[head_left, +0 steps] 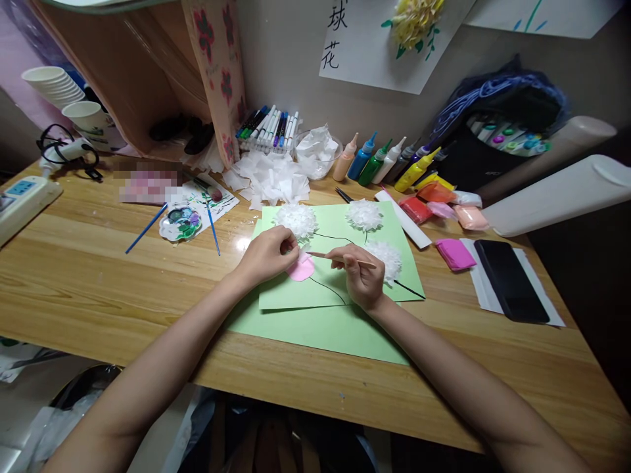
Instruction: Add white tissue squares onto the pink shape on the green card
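In the head view, a pink round patch (300, 268) lies on the upper green sheet (280, 299), partly covered by my left hand (273, 253). My left fingers are closed in a pinch at the patch's upper edge, on what looks like a small piece of white tissue paper (305, 248). My right hand (359, 272) grips a thin wooden stick (340, 258), its tip pointing left at that tissue piece. White tissue-paper flowers (363, 215) sit on the same sheet, with thin black stem lines. One flower (387, 261) is partly behind my right hand.
Torn white tissue pieces (273, 177) lie beyond the sheet, beside a clear bowl (318, 152). Paint bottles (374, 165) stand along the wall. Clay packets (454, 254) and a black phone (511, 279) are at right. Left are a paint palette (180, 222) and brushes (146, 228).
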`<state>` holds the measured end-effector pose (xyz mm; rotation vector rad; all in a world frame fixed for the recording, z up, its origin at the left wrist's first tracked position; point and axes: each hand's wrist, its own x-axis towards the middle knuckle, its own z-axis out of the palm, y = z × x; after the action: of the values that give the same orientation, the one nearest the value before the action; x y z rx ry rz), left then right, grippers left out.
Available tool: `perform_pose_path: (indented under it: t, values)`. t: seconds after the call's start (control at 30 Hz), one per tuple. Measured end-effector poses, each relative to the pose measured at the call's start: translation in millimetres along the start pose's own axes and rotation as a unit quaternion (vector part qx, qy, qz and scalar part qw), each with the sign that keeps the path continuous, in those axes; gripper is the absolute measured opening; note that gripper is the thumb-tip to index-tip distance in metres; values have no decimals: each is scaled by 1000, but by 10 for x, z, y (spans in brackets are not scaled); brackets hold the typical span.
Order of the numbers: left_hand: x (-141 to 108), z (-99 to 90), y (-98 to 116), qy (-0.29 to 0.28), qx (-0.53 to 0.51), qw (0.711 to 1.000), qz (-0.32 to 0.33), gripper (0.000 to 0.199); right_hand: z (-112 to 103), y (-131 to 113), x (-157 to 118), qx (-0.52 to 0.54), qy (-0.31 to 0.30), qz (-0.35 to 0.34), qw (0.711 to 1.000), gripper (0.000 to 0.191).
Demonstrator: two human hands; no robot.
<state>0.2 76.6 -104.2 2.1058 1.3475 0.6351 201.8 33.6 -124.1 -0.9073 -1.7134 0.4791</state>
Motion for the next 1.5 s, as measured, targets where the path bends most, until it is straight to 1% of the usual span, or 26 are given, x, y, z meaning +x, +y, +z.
perform_pose_path:
  t: [0.1,0.23,0.37,0.43,0.57,0.67,0.73,0.83,0.9,1.0,1.4,1.5]
  values:
    - [-4,-2,8,-1,1,1000,0,8,25,30,16,-3,-16,13,1000,31]
    - [-8,-5,22,0,5,1000,0,9,42,61,18,-7,-35,7,999,30]
    - [-8,-3,22,2,5,1000,0,9,57,27,45,-28,-46,2,999,32]
    - [-6,-1,19,1,2,1000,1,10,88,-12,104,-52,-46,1,998,34]
    - [-4,8,17,0,-1,1000,-1,12,209,-79,310,-110,-41,17,993,42]
    - [-3,12,14,4,0,1000,-3,13,286,-77,407,-107,-13,27,994,51]
    - [-4,12,9,5,4,1000,0,13,301,-52,386,-89,13,21,996,52]
    - [-4,9,4,0,10,1000,2,12,282,-6,272,-66,56,24,996,48]
    - [-3,5,7,-2,10,1000,1,12,268,18,203,-60,70,30,995,46]
    - [-3,2,15,-1,9,1000,-2,12,266,43,164,-66,68,29,995,45]
    - [-2,6,12,-2,7,1000,-2,11,294,34,193,-58,65,43,995,47]
    - [2,8,4,-1,10,1000,0,12,288,47,177,-59,52,34,996,47]
